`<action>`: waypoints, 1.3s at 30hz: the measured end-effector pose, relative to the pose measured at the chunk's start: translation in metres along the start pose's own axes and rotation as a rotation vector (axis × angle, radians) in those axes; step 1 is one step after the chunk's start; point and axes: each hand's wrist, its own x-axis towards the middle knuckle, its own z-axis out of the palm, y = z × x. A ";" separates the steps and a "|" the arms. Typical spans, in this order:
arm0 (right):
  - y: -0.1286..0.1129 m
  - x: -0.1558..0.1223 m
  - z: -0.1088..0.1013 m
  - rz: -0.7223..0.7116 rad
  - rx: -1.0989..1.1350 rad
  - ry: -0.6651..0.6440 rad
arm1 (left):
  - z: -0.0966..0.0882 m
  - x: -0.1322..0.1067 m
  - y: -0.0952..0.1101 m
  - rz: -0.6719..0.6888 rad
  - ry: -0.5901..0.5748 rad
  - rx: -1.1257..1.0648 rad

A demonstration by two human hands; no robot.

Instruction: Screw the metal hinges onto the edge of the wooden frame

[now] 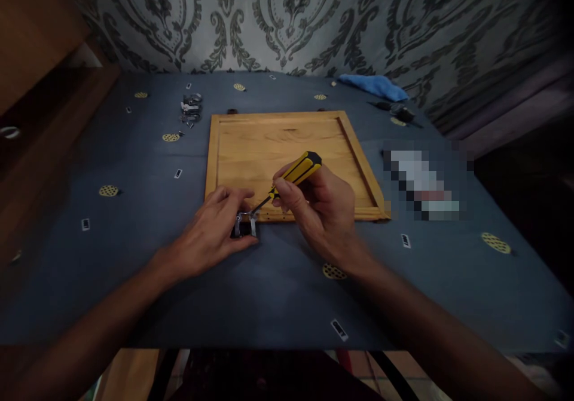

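Note:
A framed wooden panel (pixel 278 150) lies flat on the cloth-covered table. At the left part of its near edge sits a small metal fitting with a black part (pixel 246 226); its exact kind is hard to tell. My left hand (pixel 215 227) is closed around this fitting, fingers over the panel's edge and thumb on the near side. A yellow and black screwdriver (pixel 302 167) is gripped by the handle in my right hand (pixel 325 210). It is tilted, with its shaft running down-left to the fitting, where its tip appears to touch.
Several loose metal fittings and screws (pixel 191 109) lie at the back left. A blue cloth (pixel 374 86) and a dark tool (pixel 399 111) rest at the back right. Right of the panel is a blurred-out object (pixel 421 180). Wooden furniture (pixel 40 36) borders the table's left.

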 end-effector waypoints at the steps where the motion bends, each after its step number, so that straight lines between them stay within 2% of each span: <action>1: 0.000 0.000 0.000 0.000 -0.003 -0.003 | 0.000 0.000 0.000 0.003 -0.003 0.001; 11: -0.002 0.004 -0.001 -0.001 0.001 -0.039 | -0.001 0.001 -0.001 0.031 -0.007 -0.012; 19: -0.010 0.010 0.001 0.103 0.155 -0.111 | 0.002 0.000 -0.003 0.052 0.025 -0.025; 28: -0.008 0.028 -0.002 0.092 0.256 -0.324 | 0.001 0.001 -0.001 0.053 0.016 -0.031; 35: -0.003 0.033 0.005 0.105 0.310 -0.286 | 0.005 -0.001 -0.006 0.058 0.042 -0.022; 39: -0.003 0.033 0.003 0.131 0.332 -0.322 | 0.005 -0.001 -0.006 0.055 0.035 -0.033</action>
